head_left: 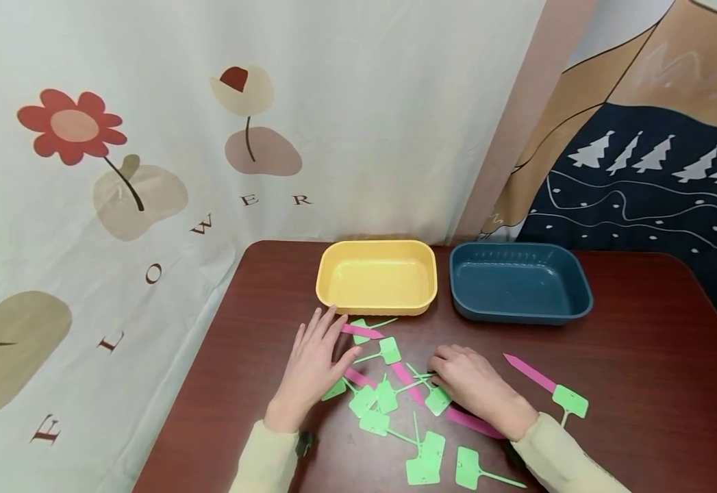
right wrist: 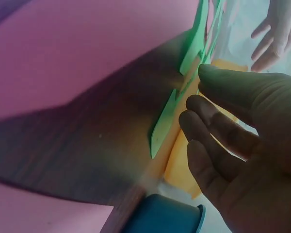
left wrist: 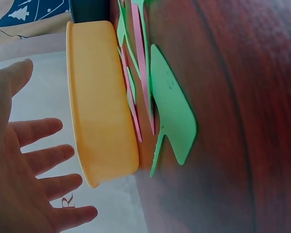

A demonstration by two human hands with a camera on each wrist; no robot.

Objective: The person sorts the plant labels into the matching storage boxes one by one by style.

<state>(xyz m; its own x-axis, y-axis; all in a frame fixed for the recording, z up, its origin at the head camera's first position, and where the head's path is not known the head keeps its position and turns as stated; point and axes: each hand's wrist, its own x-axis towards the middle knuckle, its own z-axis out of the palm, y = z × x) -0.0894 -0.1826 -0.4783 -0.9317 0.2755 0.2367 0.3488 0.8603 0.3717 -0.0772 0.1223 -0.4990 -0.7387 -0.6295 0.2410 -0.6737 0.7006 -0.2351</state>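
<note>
My left hand (head_left: 311, 359) hovers with spread fingers over the left side of a loose pile, near the yellow tray. In the left wrist view, that hand (left wrist: 24, 165) holds nothing. Several green cable-tie tags (head_left: 389, 350) with thin tails lie across pink pointed strips (head_left: 405, 375). At the pile's right side is my right hand (head_left: 475, 380), fingertips beside the tail of a green tag (head_left: 438, 400). In the right wrist view, the right fingers (right wrist: 218, 126) are loosely bent, a gap shows below the thumb, and nothing is visibly gripped.
A yellow tray (head_left: 376, 307) and a dark blue tray (head_left: 521, 318) stand side by side at the table's back edge. Right of my right hand lie a pink strip (head_left: 529, 373) and a green tag (head_left: 570, 401). Printed curtains (head_left: 364, 123) hang behind the brown table (head_left: 642, 356).
</note>
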